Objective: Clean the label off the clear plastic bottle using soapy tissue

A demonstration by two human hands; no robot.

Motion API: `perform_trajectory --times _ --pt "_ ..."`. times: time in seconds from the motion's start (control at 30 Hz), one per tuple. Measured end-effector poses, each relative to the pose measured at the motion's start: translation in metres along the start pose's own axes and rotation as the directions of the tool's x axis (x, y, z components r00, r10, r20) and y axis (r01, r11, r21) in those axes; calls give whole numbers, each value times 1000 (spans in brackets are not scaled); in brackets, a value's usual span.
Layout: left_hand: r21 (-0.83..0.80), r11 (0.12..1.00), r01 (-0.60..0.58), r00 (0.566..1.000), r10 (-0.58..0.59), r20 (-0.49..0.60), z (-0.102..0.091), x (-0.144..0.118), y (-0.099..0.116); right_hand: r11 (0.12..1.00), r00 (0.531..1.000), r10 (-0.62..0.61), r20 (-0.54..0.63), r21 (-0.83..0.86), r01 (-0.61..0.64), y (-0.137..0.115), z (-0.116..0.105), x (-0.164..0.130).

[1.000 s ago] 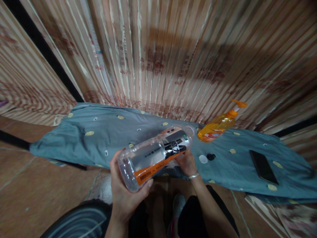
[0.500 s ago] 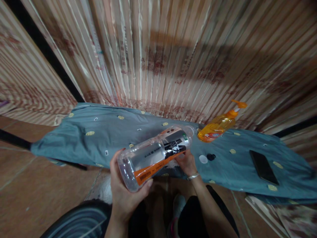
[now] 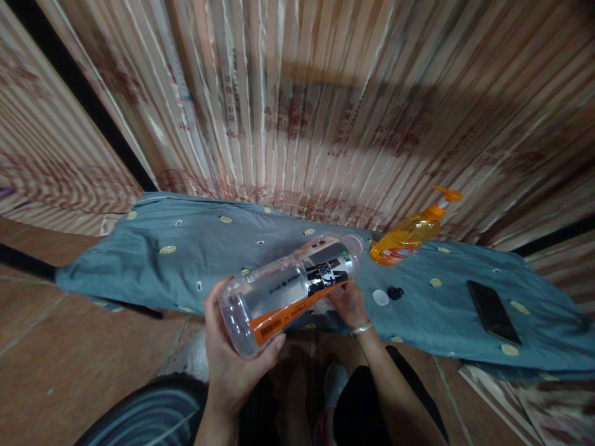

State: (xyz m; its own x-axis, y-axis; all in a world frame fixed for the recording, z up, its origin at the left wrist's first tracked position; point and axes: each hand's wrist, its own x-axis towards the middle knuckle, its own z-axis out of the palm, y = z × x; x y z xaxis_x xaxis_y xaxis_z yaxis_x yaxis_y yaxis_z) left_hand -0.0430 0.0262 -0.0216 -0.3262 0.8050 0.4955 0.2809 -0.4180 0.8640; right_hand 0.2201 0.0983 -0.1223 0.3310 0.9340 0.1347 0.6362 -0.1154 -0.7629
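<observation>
your left hand (image 3: 232,365) grips the clear plastic bottle (image 3: 288,291) base, right hand (image 3: 348,305) fingers pinch its label; white cap (image 3: 380,297) already off, label not yet peeled

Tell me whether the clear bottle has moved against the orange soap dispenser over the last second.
No. The clear bottle lies tilted in both hands, its neck just left of the orange soap dispenser as before; only the camera view shifted slightly.

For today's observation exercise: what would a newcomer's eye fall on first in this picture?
First, the big clear bottle with an orange and black label, held tilted at centre by the left hand at its base and the right hand under its neck. Next, the orange pump bottle lying on the blue cloth, right of centre.
</observation>
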Motion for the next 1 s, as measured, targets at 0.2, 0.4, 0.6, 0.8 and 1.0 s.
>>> perform_trajectory --times 0.2,0.4,0.6,0.8,1.0 --pt "11 1000 -1 1000 1 26 -2 2 -1 1000 1000 -20 -9 -12 20 2 1 1" --pt "5 1000 -11 1000 10 24 -1 0 0 1000 999 -7 -34 -15 7 3 3 1" --pt "7 999 52 998 -52 21 -1 -1 3 1000 1000 -17 -11 15 17 -1 1 0" --pt "7 1000 7 1000 -7 0 0 0 0 999 1000 -17 -24 34 18 0 1 0" --pt "52 998 -44 999 43 26 -3 3 -3 996 1000 -22 -1 90 22 0 2 0"
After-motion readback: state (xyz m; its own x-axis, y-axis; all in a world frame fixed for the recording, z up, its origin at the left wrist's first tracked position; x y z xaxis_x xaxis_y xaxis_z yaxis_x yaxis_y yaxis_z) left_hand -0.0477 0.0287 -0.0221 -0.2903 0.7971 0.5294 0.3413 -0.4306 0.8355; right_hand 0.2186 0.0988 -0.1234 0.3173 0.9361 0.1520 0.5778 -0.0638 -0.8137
